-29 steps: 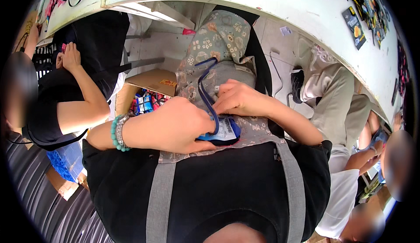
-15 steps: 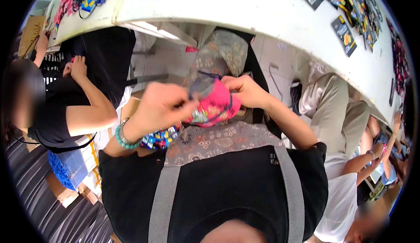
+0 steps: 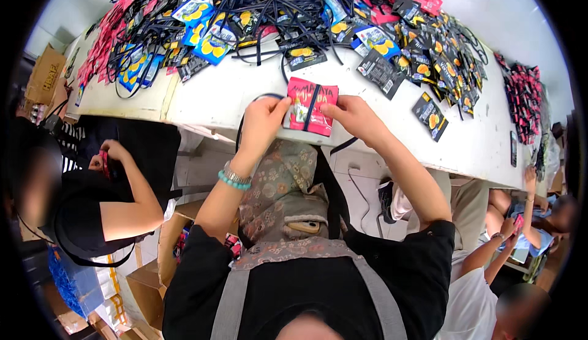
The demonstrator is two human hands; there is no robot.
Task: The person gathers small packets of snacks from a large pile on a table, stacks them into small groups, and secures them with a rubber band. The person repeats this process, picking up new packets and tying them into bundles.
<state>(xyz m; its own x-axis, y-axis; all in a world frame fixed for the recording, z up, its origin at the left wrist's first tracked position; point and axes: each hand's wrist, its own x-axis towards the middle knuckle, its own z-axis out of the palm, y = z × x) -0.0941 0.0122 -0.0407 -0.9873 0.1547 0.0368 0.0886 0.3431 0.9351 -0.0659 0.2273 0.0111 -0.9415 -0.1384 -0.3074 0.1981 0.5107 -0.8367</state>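
A pink-red sachet point(image 3: 321, 124) with a dark band running across its middle is held up at the table's near edge, its printed side toward me. My left hand point(image 3: 264, 119) pinches its left edge between thumb and fingers. My right hand point(image 3: 355, 114) grips the right edge, thumb on the front. A loose dark strap point(image 3: 343, 146) shows below the right hand, and another dark length curves beside my left wrist. What lies behind the sachet is hidden.
A heap of dark straps point(image 3: 263, 3) and black, blue and pink sachets covers the table's far side. One black sachet point(image 3: 430, 117) lies apart at right. An open cardboard box point(image 3: 168, 233) stands left of my lap. Co-workers sit on both sides, one with hands point(image 3: 113, 153) at left.
Both hands have risen from over my lap to the table's edge. The pink item, blurred and tilted before, is now held flat between them. The view takes in more of the table.
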